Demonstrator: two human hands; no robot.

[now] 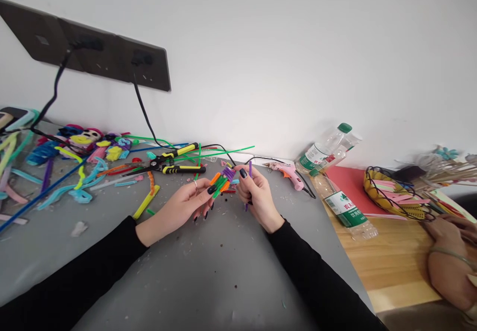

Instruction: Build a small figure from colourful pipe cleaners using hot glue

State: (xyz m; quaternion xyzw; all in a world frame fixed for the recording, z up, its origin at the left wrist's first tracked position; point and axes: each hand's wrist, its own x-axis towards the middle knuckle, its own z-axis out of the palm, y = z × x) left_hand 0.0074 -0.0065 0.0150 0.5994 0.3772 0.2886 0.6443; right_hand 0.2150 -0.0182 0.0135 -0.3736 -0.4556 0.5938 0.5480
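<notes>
Between the thumb and fingers of my left hand is a small bundle of pipe cleaners, striped orange, green and purple. My right hand is closed at the bundle's right side, pinching a purple pipe cleaner whose ends stick out above and below the fingers. Whether that purple strand joins the bundle is hidden by my fingers. Behind my left hand lie yellow-and-black pliers. A pink hot glue gun rests beyond my right hand.
Colourful pipe cleaner pieces and fuzzy figures cover the left of the grey mat. Plastic bottles and a yellow basket are at the right. Another person's hands are at the far right. Cords hang from a wall panel.
</notes>
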